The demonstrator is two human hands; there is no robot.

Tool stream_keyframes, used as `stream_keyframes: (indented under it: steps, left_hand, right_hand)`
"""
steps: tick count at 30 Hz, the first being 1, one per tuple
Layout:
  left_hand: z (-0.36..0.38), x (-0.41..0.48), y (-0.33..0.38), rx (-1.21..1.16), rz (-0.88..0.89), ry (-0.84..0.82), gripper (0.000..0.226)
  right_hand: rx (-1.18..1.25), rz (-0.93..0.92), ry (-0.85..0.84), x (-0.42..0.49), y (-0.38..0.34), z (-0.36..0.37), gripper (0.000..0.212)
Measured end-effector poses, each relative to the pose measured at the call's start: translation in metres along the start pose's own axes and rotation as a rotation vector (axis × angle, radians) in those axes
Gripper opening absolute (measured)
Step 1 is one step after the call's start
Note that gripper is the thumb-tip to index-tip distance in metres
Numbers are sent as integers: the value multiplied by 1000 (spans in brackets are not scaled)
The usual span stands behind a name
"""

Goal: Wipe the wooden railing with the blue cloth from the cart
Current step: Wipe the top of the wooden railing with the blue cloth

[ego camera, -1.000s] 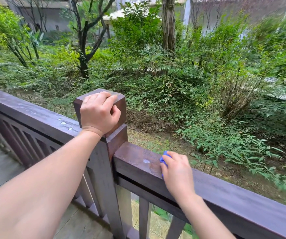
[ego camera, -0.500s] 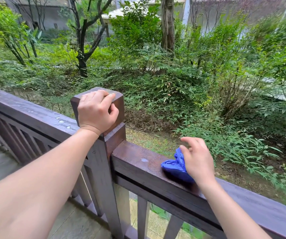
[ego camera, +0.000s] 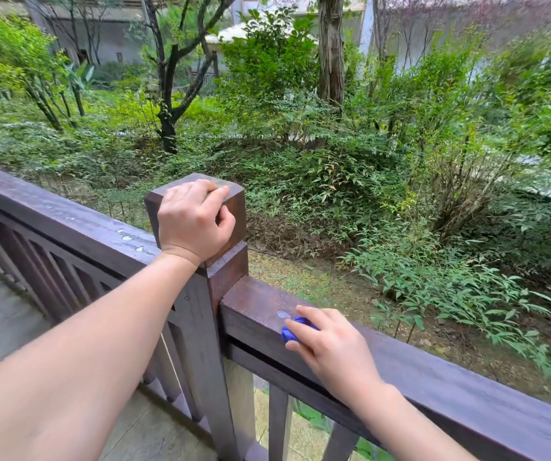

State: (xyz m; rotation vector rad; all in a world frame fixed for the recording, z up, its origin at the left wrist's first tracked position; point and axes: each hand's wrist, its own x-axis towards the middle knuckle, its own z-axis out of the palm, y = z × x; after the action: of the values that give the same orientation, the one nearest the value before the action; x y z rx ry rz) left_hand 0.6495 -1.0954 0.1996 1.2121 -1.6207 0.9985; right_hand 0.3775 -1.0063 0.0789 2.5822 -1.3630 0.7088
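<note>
Head view: garden shrubs (ego camera: pixel 367 181) lie beyond the wooden railing (ego camera: pixel 450 377), which runs lower right from the post (ego camera: pixel 224 277). The left hand (ego camera: pixel 194 221) grips the post cap. The right hand (ego camera: pixel 330 347), fingers spread, presses the bunched blue cloth (ego camera: pixel 289 332) onto the rail top near a droplet (ego camera: pixel 282 314).

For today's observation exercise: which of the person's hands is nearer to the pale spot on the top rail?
Right. The right hand presses the blue cloth beside the pale spot; the left hand grips the post above.
</note>
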Motion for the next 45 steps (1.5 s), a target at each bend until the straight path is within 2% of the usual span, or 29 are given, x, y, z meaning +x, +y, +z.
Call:
stream_keyframes:
  steps: [1, 4, 5, 6, 10, 11, 14, 15, 20, 25, 27, 30, 31, 34, 37, 41, 45]
  left_hand:
    - [-1, 0, 0, -4, -3, -5, 22]
    - [-1, 0, 1, 5, -7, -7, 22]
    - [-1, 0, 2, 9, -7, -6, 22]
    - [-1, -1, 1, 14, -4, -2, 22]
    - [3, -2, -1, 17, 7, 9, 23]
    - [4, -2, -2, 15, 11, 15, 23]
    - [3, -2, 0, 12, 14, 29, 22]
    - [3, -2, 0, 12, 13, 33, 22]
    - [3, -1, -2, 6, 8, 25, 23]
    - [2, -1, -1, -2, 6, 15, 23]
    - [1, 0, -1, -1, 3, 8, 23]
    - [1, 0, 0, 5, 5, 11, 23]
    - [1, 0, 0, 5, 7, 10, 23]
    - [1, 0, -1, 7, 5, 4, 23]
    - [1, -1, -1, 6, -1, -3, 25]
    - [1, -1, -3, -13, 9, -7, 26]
    - [1, -2, -5, -26, 30, -3, 25]
  right_hand:
    - [-5, 18, -14, 6, 3, -1, 30]
    - [20, 270, -52, 35, 10, -2, 31]
    - [19, 299, -50, 38, 3, 0, 31]
    - [33, 279, -33, 38, -5, 2, 30]
    - [79, -18, -63, 19, -11, 11, 34]
    - [77, -2, -72, 26, -5, 11, 35]
    - [78, 215, -60, 51, -4, 12, 33]
    - [60, 219, -42, 54, -11, 13, 31]
    - [97, -36, -97, 27, -17, 19, 39]
    - [45, 292, -81, 78, -12, 21, 30]
    - [48, 241, -131, 89, -36, 28, 31]
    - [108, -16, -171, 67, -50, 37, 34]
    - [133, -41, -173, 64, -42, 35, 34]
    - [123, 109, -139, 83, -14, 33, 28]
    - [88, 262, -121, 110, -21, 42, 27]
    - [65, 221, -66, 108, -37, 55, 29]
    - [61, 119, -85, 88, -37, 46, 25]
